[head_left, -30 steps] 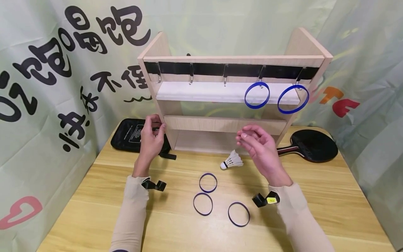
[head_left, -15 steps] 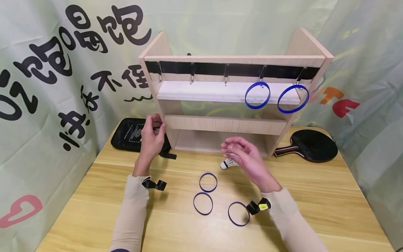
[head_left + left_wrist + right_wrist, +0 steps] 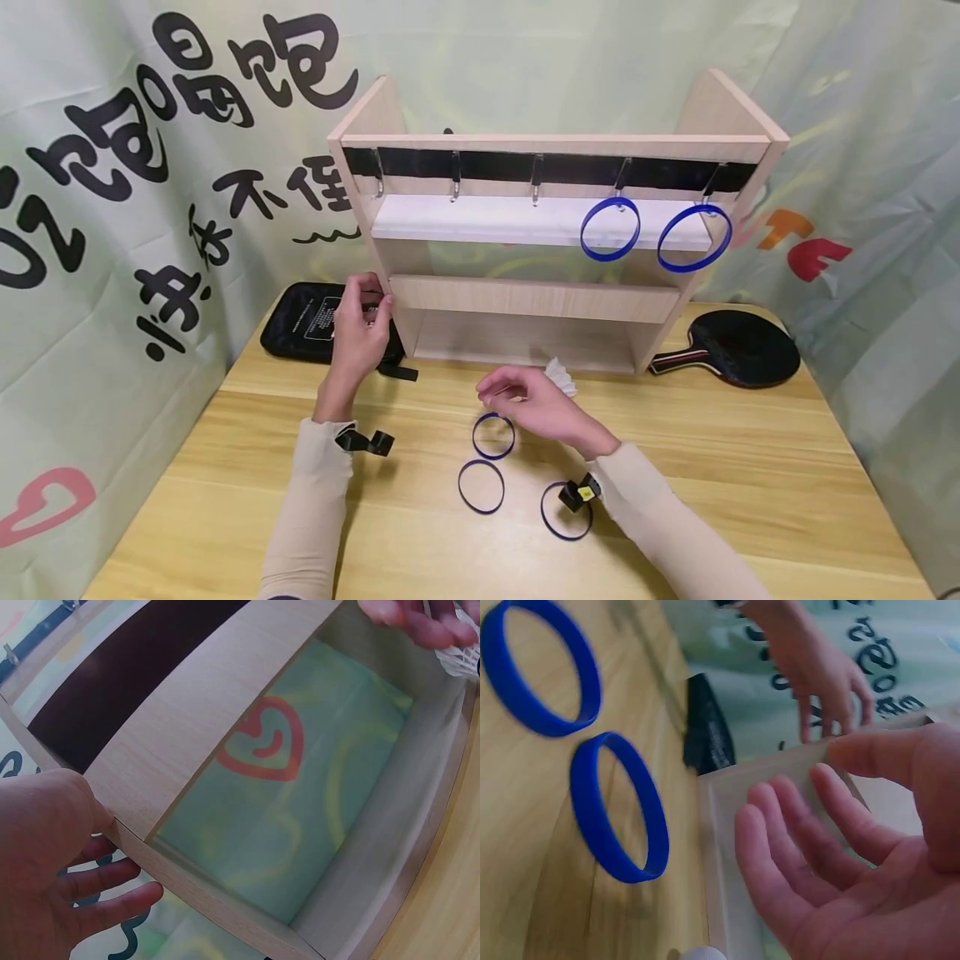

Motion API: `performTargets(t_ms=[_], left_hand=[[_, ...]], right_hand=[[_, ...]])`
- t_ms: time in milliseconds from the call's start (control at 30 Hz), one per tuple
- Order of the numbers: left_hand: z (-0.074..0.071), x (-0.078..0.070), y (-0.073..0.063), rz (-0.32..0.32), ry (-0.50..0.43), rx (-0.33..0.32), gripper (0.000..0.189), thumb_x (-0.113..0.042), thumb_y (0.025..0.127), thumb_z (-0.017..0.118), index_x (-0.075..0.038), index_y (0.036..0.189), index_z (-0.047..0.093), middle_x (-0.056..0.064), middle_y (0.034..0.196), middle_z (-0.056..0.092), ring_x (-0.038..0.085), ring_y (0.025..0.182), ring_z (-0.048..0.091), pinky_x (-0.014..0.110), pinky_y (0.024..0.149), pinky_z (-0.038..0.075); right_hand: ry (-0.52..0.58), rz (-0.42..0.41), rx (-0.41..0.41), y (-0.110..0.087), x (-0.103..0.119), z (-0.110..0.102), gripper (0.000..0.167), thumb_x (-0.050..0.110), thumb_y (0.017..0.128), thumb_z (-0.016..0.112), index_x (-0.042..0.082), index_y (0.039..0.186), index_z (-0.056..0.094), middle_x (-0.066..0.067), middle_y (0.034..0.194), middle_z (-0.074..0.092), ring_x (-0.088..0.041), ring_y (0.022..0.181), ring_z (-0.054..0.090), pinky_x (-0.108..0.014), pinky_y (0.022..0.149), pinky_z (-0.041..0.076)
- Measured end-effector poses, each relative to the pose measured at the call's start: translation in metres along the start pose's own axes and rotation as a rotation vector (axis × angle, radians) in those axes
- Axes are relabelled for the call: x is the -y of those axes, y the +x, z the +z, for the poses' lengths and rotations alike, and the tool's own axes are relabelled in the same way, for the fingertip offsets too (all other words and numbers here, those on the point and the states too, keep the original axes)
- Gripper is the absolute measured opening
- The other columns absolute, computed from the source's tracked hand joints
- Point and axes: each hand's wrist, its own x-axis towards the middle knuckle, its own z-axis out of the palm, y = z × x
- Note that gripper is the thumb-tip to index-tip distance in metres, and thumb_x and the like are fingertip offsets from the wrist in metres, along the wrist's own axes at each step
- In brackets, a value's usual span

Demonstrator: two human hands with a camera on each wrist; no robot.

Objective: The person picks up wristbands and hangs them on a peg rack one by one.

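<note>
At the left side of a small wooden shelf (image 3: 536,298), my left hand (image 3: 362,329) grips the panel's edge; the left wrist view has the fingers (image 3: 112,904) along its outer face. My right hand (image 3: 536,404) hovers just above the farthest of three blue rings on the table, fingers loosely bent and holding nothing. That ring (image 3: 589,806) lies close to a second ring (image 3: 482,512), and a third ring (image 3: 566,539) is partly covered by the right wrist camera. Two more blue rings, a left one (image 3: 610,257) and a right one (image 3: 693,268), hang from shelf hooks.
A shuttlecock (image 3: 559,379) shows partly behind my right hand. A black table tennis bat (image 3: 742,346) lies right of the shelf, and a black zip case (image 3: 300,325) lies left of it. Several hooks line the black strip (image 3: 495,164). Printed curtains surround the table.
My right hand has come down and leftward from in front of the shelf, past the shuttlecock, to the farthest ring. The left hand stays on the shelf's side.
</note>
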Motion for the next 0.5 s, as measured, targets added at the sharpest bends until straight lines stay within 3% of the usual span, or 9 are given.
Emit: performTargets(t_ms=[133, 300, 500], left_hand=[[-0.001, -0.001, 0.001, 0.000, 0.001, 0.001, 0.032, -0.003, 0.108, 0.064, 0.007, 0.136, 0.054, 0.028, 0.126, 0.064, 0.037, 0.112, 0.069, 0.005, 0.081, 0.051], [-0.001, -0.001, 0.001, 0.001, 0.009, 0.001, 0.032, -0.003, 0.107, 0.064, 0.007, 0.136, 0.054, 0.027, 0.126, 0.064, 0.036, 0.112, 0.069, 0.006, 0.081, 0.052], [-0.001, 0.000, 0.000, 0.001, 0.021, 0.003, 0.032, -0.003, 0.107, 0.064, 0.006, 0.136, 0.054, 0.026, 0.126, 0.064, 0.036, 0.113, 0.069, 0.011, 0.082, 0.054]], right_hand=[[-0.145, -0.041, 0.011, 0.006, -0.002, 0.006, 0.020, 0.007, 0.105, 0.067, -0.004, 0.122, 0.073, -0.015, 0.111, 0.078, -0.018, 0.104, 0.071, -0.035, 0.099, 0.059], [-0.212, -0.014, 0.049, 0.010, -0.004, 0.009, 0.017, 0.000, 0.102, 0.068, -0.005, 0.118, 0.072, -0.014, 0.105, 0.076, -0.018, 0.099, 0.070, -0.035, 0.096, 0.060], [-0.282, 0.018, 0.056, 0.012, -0.009, 0.014, 0.018, -0.005, 0.097, 0.073, -0.002, 0.115, 0.072, -0.009, 0.101, 0.074, -0.013, 0.094, 0.068, -0.023, 0.088, 0.059]])
